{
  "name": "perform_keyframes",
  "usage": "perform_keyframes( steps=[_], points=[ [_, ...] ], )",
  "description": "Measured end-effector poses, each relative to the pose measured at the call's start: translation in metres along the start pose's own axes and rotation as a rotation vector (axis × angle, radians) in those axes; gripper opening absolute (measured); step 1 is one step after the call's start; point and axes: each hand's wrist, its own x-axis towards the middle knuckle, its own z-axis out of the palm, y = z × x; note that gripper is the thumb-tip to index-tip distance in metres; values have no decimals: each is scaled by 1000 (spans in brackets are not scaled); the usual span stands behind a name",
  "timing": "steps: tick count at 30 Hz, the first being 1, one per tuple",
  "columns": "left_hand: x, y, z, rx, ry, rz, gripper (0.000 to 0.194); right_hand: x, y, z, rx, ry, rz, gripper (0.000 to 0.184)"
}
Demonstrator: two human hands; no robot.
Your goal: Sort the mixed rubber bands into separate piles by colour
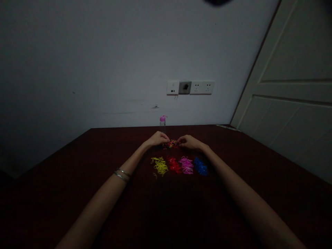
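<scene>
A mixed pile of small coloured rubber bands (170, 144) lies on the dark red table, between my two hands. My left hand (158, 138) is at the pile's left edge, thumb and fingers pinched together; what is in them is too small to make out. At the right edge, my right hand (189, 141) pinches what looks like a red rubber band. Nearer to me lie four sorted heaps in a row: yellow bands (160, 166), red bands (174, 165), pink bands (186, 165) and blue bands (200, 166). A loose yellowish band (155, 175) lies below the yellow heap.
Behind my left hand stands a clear bottle with a pink cap (162, 118). The table (116, 138) meets a pale wall bearing a row of sockets and switches (190, 88). A panelled door (293, 90) is on the right. The light is dim.
</scene>
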Motion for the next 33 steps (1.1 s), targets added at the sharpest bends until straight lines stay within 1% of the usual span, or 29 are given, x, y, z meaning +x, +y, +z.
perform_keyframes(
  steps=[2, 4, 8, 10, 12, 15, 17, 19, 21, 22, 24, 26, 28, 30, 33],
  points=[
    [-1, 4, 4, -9, -30, 19, 19, -3, -3, -12, -11, 24, -11, 29],
    [-1, 9, 13, -16, -67, 44, 20, -9, -7, -33, -17, 100, -12, 26],
    [10, 23, 43, 52, -133, 126, 20, -23, -10, -77, 7, 271, -12, 24],
    [19, 33, 62, 106, -152, 159, 21, -30, -11, -91, 10, 317, -3, 24],
    [28, 45, 80, 145, -166, 177, 23, -36, -10, -97, 13, 338, 16, 24],
    [37, 62, 104, 184, -186, 230, 23, -42, -10, -98, 10, 343, 51, 24],
    [40, 70, 115, 200, -197, 286, 24, -44, -8, -98, 11, 337, 66, 24],
    [40, 73, 119, 214, -187, 316, 33, -46, -6, -99, 13, 326, 78, 24],
    [40, 70, 114, 233, -156, 319, 41, -49, -4, -101, 10, 321, 96, 24],
    [39, 67, 109, 245, -140, 316, 41, -50, -2, -103, 9, 322, 107, 24],
    [38, 56, 92, 271, -113, 301, 33, -53, 2, -104, 6, 332, 131, 25],
    [35, 42, 70, 294, -91, 265, 25, -56, 7, -100, -11, 330, 144, 25],
    [30, 27, 47, 303, -81, 204, 21, -59, 15, -91, -44, 313, 146, 25],
    [22, 14, 27, 330, -93, 134, 20, -63, 27, -78, -79, 300, 150, 24],
    [8, -1, 10, 386, -114, 90, 16, -71, 51, -54, -120, 281, 188, 23]
  ],
)
